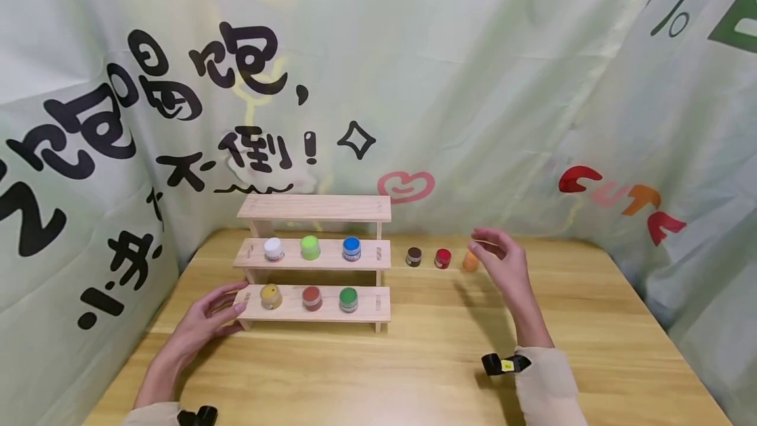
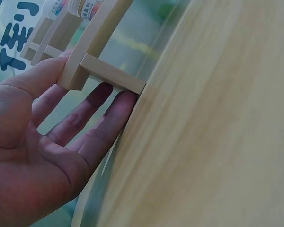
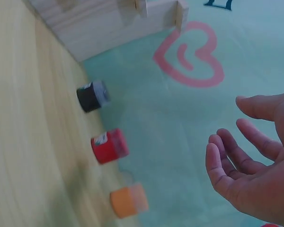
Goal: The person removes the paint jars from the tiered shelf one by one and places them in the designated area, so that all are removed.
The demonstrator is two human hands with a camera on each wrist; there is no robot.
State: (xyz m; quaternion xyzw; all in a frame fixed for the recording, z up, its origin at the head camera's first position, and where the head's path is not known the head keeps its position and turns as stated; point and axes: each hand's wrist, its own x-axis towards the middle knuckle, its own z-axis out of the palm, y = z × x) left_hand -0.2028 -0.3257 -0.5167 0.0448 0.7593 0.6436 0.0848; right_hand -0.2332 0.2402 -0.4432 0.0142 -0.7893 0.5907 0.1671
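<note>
A three-tier wooden display stand (image 1: 313,208) holds small paint jars. On its middle step sit a white jar (image 1: 274,249), a light green jar (image 1: 310,247) and a blue jar (image 1: 351,249); below are a yellow jar (image 1: 271,296), a reddish-brown jar (image 1: 312,298) and a green jar (image 1: 349,300). My left hand (image 1: 208,319) holds the bottom step's left end, thumb at the board and fingers by the leg (image 2: 113,74). Beside the orange jar (image 3: 128,200), my right hand (image 1: 503,260) hovers with loosely bent fingers, nothing between them.
On the wooden table (image 1: 426,360), right of the stand, a black jar (image 1: 414,257) and a red jar (image 1: 442,258) stand in a row with the orange one. A printed fabric curtain (image 1: 473,117) hangs behind the table and along both sides.
</note>
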